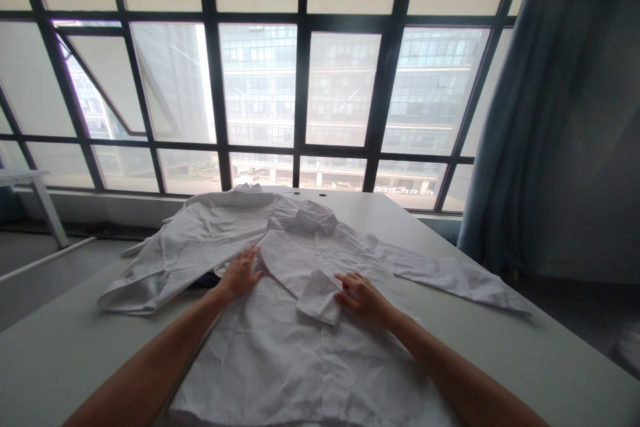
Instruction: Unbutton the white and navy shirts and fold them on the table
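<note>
A white long-sleeved shirt [280, 347] lies spread front-up on a pale table [525, 353], its collar towards the window and its sleeves flung out to both sides. My left hand [241, 272] rests flat on the shirt's left chest, fingers apart. My right hand [364, 298] lies on the right chest, its fingertips touching a folded-over flap of the front panel near the middle. Neither hand grips the cloth.
A large grid window [300, 80] fills the wall behind the table. A blue-grey curtain [550, 113] hangs at the right. Part of a white table [30, 180] stands at the far left. Something dark shows under the shirt's left sleeve.
</note>
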The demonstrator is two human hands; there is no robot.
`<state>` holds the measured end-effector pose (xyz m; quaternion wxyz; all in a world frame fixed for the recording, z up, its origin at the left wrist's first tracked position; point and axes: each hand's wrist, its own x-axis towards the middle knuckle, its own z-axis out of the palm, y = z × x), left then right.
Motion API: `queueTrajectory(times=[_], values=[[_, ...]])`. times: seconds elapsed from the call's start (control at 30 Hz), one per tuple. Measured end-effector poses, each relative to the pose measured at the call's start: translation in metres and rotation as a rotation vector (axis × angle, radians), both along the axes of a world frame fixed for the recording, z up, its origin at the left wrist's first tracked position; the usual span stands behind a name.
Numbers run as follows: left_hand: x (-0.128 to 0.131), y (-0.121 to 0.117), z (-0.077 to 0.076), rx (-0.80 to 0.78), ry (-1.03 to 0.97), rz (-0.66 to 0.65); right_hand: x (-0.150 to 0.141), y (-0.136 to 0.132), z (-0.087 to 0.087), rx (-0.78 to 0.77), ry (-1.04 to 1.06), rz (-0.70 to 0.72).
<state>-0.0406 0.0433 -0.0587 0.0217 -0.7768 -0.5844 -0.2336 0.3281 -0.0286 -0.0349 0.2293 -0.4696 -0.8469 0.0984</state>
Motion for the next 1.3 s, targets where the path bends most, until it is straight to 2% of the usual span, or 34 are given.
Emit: queueTrajectory(times=[0.13, 0.27, 0.4, 0.47, 0.53, 0.67, 0.8, 0.93, 1.07, 1.3], values=[[-0.002, 0.003, 0.000, -0.070, -0.044, -0.006, -0.001, 0.006, -0.005, 0.001, 0.009, -0.010], [0.000, -0.003, 0.005, -0.083, -0.107, 0.008, 0.005, 0.005, 0.003, -0.063, 0.215, 0.133], [0.005, -0.006, 0.010, -0.078, -0.097, 0.053, 0.029, -0.002, 0.028, -0.342, 0.451, 0.284], [0.008, -0.002, 0.013, -0.089, -0.079, 0.100, 0.044, -0.006, 0.039, -0.482, 0.466, 0.295], [0.012, 0.005, 0.017, -0.109, -0.058, 0.146, 0.058, -0.009, 0.045, -0.540, 0.372, 0.256], [0.018, 0.026, 0.026, -0.124, 0.004, 0.177, 0.067, -0.017, 0.052, -0.511, 0.103, 0.170], [0.024, 0.046, 0.030, -0.120, -0.007, 0.181, 0.061, -0.026, 0.058, -0.453, -0.003, 0.192], [0.031, 0.056, 0.033, -0.141, -0.043, 0.159, 0.057, -0.033, 0.057, -0.437, -0.042, 0.184], [0.033, 0.056, 0.037, -0.065, 0.007, 0.166, 0.055, -0.036, 0.057, -0.410, -0.005, 0.169], [0.016, 0.056, 0.048, 0.060, 0.037, 0.141, 0.073, -0.044, 0.075, -0.449, 0.075, 0.227]])
